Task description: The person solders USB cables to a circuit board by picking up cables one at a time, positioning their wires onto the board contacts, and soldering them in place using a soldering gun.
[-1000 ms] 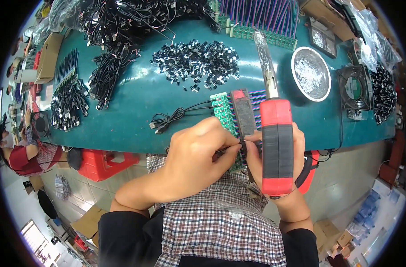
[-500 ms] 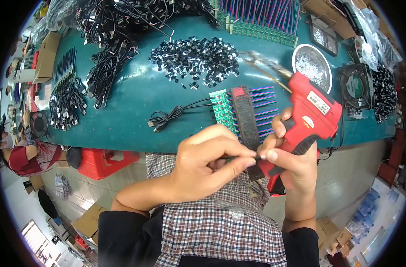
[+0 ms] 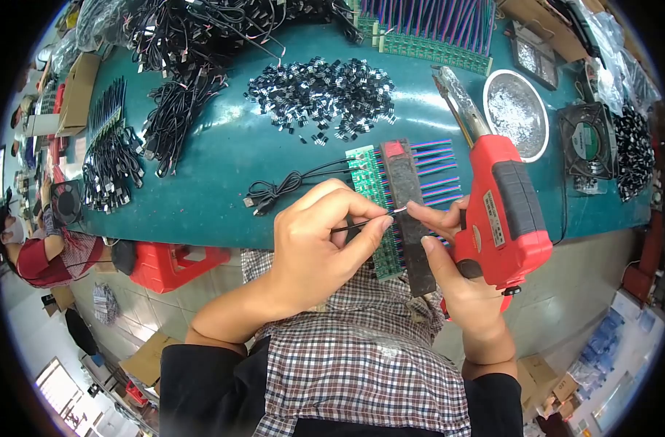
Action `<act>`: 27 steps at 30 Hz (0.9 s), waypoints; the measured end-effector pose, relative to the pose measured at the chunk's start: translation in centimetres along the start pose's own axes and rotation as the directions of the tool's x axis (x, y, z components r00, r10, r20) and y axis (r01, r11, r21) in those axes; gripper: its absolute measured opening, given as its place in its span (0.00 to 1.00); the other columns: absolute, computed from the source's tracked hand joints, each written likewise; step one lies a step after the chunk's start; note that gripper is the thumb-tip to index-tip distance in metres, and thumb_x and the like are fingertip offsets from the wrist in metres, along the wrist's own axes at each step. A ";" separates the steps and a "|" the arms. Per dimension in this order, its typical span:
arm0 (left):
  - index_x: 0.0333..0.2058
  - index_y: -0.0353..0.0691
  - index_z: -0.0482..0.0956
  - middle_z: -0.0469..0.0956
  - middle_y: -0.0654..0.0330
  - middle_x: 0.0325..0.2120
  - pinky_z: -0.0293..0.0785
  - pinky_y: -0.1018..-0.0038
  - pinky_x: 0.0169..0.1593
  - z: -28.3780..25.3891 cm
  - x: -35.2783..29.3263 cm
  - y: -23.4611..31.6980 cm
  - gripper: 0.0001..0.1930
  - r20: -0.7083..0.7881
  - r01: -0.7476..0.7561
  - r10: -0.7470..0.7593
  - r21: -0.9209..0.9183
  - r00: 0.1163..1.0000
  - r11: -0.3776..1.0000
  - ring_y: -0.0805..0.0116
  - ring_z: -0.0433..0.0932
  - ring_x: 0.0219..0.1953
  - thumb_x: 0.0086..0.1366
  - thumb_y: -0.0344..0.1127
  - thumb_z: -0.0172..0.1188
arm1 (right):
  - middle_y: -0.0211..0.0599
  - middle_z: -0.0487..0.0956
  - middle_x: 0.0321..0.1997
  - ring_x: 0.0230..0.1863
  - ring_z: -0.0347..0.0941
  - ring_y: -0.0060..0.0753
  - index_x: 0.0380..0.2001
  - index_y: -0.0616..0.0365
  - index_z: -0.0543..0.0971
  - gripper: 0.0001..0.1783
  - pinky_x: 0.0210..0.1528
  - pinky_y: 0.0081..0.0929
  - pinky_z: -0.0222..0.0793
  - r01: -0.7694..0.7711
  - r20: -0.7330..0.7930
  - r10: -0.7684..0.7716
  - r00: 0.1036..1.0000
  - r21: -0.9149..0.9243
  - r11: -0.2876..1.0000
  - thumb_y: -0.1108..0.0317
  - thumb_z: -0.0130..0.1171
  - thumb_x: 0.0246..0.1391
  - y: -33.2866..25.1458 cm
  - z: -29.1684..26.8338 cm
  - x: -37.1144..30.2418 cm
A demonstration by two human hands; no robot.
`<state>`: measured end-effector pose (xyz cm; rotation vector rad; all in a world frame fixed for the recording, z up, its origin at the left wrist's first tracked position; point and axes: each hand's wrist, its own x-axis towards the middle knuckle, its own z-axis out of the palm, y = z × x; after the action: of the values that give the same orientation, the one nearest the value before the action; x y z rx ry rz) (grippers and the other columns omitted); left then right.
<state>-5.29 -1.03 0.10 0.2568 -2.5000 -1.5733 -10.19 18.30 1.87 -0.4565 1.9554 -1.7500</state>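
Note:
My left hand (image 3: 321,251) pinches a thin black cable (image 3: 349,226), whose pale bare-wire end points right over a dark bar. My right hand (image 3: 471,295) is wrapped round a red and black soldering gun (image 3: 501,211), its tip angled up and away. The right index finger reaches toward the cable end; its thumb stands apart. The dark heavy bar (image 3: 405,193) lies across a green circuit board strip (image 3: 366,175) at the table's near edge. Coloured wires (image 3: 434,156) stick out to its right. A coiled black USB cable (image 3: 274,192) runs to the strip's left side.
Beyond the strip lies a heap of small black and silver connectors (image 3: 321,98). Cable bundles (image 3: 183,116) lie further left. A round white-rimmed bowl (image 3: 545,120), a small fan (image 3: 587,138) and a grey case (image 3: 533,58) stand at right. A red stool (image 3: 172,266) is below the table.
My right hand has turned the soldering gun more upright, and its thumb and index finger have parted from the cable. The cable end has moved up over the bar.

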 end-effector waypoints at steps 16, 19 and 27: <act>0.26 0.40 0.82 0.77 0.64 0.22 0.61 0.77 0.19 -0.4 1.5 -1.6 0.07 -0.129 -0.203 0.286 0.445 0.950 0.872 0.76 0.67 0.16 0.50 0.24 0.73 | 0.32 0.72 0.40 0.37 0.74 0.26 0.57 0.62 0.67 0.21 0.48 0.33 0.73 -0.081 -0.148 0.083 0.986 0.019 0.997 0.80 0.54 0.62 -1.1 -0.1 -2.3; 0.23 0.42 0.77 0.72 0.63 0.22 0.69 0.69 0.26 0.1 1.7 -3.0 0.10 -0.127 -0.234 0.340 0.507 0.932 0.830 0.64 0.74 0.23 0.48 0.27 0.72 | 0.32 0.72 0.39 0.34 0.72 0.24 0.57 0.62 0.68 0.22 0.40 0.28 0.72 -0.115 -0.105 0.092 0.990 -0.241 0.964 0.78 0.57 0.60 -0.3 -1.6 -4.5; 0.22 0.43 0.74 0.70 0.62 0.21 0.70 0.67 0.26 0.9 2.0 -3.5 0.11 -0.119 -0.195 0.292 0.508 0.949 0.839 0.63 0.73 0.23 0.47 0.27 0.70 | 0.36 0.80 0.39 0.40 0.78 0.30 0.50 0.63 0.78 0.19 0.43 0.29 0.75 -0.264 -0.123 0.251 0.960 -0.103 0.959 0.76 0.66 0.55 0.9 -1.9 -7.7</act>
<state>-7.23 -2.23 -3.27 0.1343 -2.6071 -0.7555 -4.80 24.17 2.12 -0.1379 2.0962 -1.5282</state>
